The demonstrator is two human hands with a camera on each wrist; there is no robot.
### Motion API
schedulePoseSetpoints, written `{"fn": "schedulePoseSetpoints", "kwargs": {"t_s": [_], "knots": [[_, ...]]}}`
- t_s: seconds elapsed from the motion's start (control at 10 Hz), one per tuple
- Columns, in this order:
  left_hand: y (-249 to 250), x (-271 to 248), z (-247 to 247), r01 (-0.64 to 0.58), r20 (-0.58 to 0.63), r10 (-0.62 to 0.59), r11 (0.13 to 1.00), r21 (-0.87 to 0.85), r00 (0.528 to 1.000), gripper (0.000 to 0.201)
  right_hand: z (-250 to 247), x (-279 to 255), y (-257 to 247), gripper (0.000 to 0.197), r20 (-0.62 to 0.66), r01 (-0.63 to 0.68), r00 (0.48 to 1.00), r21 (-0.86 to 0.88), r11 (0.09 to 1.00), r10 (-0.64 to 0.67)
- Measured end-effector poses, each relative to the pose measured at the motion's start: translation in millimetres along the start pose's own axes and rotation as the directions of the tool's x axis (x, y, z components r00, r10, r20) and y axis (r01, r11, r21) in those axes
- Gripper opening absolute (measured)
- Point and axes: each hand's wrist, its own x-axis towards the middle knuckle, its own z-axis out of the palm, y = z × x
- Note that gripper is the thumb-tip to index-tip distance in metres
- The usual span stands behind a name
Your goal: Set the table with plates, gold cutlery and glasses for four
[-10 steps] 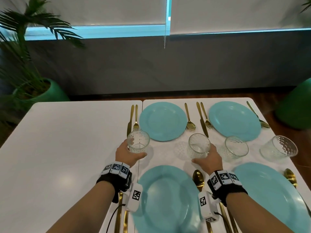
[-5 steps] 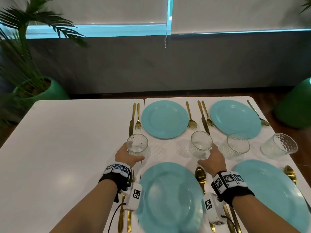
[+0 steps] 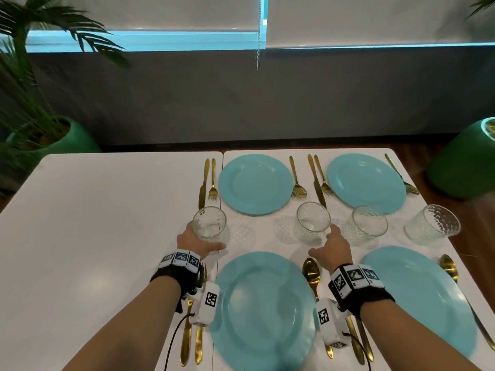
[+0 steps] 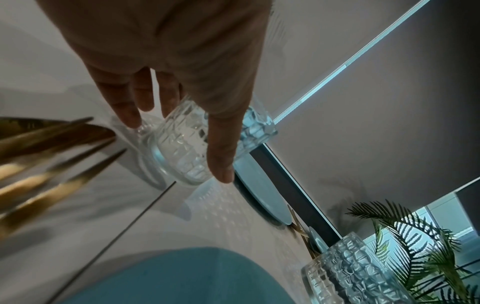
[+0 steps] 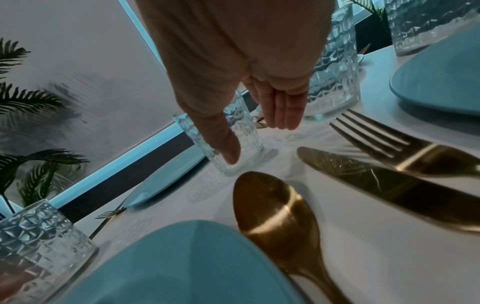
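Four blue plates, such as the near one (image 3: 263,303), lie on the white table (image 3: 107,223) with gold cutlery beside them, including a spoon (image 3: 310,271), a knife (image 5: 389,185) and a fork (image 5: 376,135). Four textured glasses stand in a row across the middle. My left hand (image 3: 206,236) lies loosely round the leftmost glass (image 3: 209,223) (image 4: 182,148), its thumb and fingers nearly straight on either side. My right hand (image 3: 322,241) (image 5: 257,139) is open just behind the second glass (image 3: 312,223) (image 5: 246,144), fingers straight and off it.
Two more glasses (image 3: 368,226) (image 3: 431,223) stand to the right, the last near the table's right edge. Green plant pots (image 3: 51,140) (image 3: 466,162) stand on the floor beyond the far corners. The left tabletop holds nothing.
Both hands gripped their glasses a second ago. The fingers have since loosened and straightened, and the right hand has drawn back from its glass. The glasses stay standing.
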Motion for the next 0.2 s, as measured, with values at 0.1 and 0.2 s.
{"fn": "schedulePoseSetpoints", "kwargs": {"t_s": [0.1,0.2], "knots": [[-1.8,-1.6,-1.5,0.010,-0.017,-0.008,0.997,0.071,1.000,0.100,-1.7,-0.5,2.2,0.094,0.013,0.014,1.000,0.008,1.000,-0.014],[-6.0,-4.8,-3.4,0.070,-0.048,-0.065,0.992,0.102,0.997,0.112,-4.4,-5.4,1.5,0.094,0.029,0.015,0.999,0.012,1.000,-0.016]]}}
